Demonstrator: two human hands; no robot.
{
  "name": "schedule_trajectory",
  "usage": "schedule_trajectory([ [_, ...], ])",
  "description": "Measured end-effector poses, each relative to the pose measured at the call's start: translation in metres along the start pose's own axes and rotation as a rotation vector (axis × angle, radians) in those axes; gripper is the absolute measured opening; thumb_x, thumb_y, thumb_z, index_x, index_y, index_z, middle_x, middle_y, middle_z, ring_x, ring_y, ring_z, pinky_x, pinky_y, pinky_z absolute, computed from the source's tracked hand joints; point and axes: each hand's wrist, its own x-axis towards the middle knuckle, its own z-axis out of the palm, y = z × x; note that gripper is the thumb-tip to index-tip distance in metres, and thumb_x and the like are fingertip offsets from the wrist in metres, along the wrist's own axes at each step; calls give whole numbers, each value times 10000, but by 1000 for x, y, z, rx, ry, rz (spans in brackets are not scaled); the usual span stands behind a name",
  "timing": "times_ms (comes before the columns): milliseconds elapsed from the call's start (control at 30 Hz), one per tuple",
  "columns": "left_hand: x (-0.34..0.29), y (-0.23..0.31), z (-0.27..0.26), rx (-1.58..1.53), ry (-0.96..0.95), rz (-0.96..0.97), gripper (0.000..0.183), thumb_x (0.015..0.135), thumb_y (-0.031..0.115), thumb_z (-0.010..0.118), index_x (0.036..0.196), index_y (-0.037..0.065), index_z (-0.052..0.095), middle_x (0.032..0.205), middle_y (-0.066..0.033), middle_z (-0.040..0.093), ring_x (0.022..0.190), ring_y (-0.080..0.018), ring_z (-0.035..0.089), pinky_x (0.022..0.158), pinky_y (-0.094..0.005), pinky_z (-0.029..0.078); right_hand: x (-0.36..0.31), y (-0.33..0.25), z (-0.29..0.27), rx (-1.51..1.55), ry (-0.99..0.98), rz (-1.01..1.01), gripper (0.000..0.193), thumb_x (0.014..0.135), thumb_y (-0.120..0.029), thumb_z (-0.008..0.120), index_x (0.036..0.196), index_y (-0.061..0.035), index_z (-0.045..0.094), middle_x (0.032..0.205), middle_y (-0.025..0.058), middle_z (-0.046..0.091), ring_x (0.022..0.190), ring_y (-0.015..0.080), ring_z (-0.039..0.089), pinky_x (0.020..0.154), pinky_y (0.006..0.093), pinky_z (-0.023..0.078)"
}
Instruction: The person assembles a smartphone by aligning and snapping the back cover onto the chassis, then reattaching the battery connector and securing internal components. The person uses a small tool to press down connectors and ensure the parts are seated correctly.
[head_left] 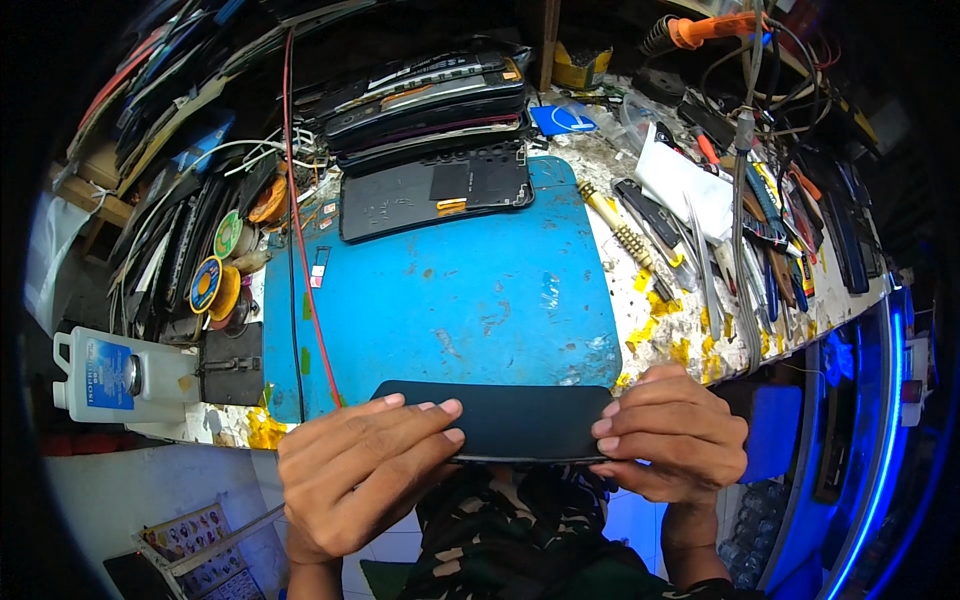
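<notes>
Held level at the near edge of the blue mat (480,290) is a black phone (530,420), its smooth dark face up. My left hand (370,470) grips its left end, fingers lying over the face. Around the right end my right hand (670,435) is closed, fingertips on the edge. The phone's underside and my thumbs are mostly hidden. Farther back on the mat lies a dark phone back panel (400,200) with round camera openings. Behind it rises a stack of phone panels (430,110).
A white plastic jug (150,385) stands at the left, near solder spools (207,283). Red and black wires (300,230) cross the mat's left side. Tweezers (703,265), a brass-coloured rod (618,228) and pliers (780,275) crowd the right. An orange-handled soldering iron (710,30) hangs above.
</notes>
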Motion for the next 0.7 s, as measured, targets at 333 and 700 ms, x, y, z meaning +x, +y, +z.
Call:
schedule_trajectory([
  [333, -12, -10, 7, -75, 93, -2, 161, 710, 149, 813, 847, 102, 743, 847, -24, 742, 860, -176, 717, 810, -333, 568, 9, -6, 5, 8, -48, 73, 341, 611, -235, 890, 824, -48, 701, 827, 78, 698, 785, 227, 662, 735, 358, 486],
  [700, -13, -10, 4, -69, 41, 1, 166, 724, 146, 810, 871, 111, 742, 863, -9, 743, 874, -166, 716, 819, -326, 563, 10, -2, 23, -35, -31, -52, 230, 656, -147, 865, 798, -70, 701, 799, 45, 699, 743, 203, 669, 667, 327, 500],
])
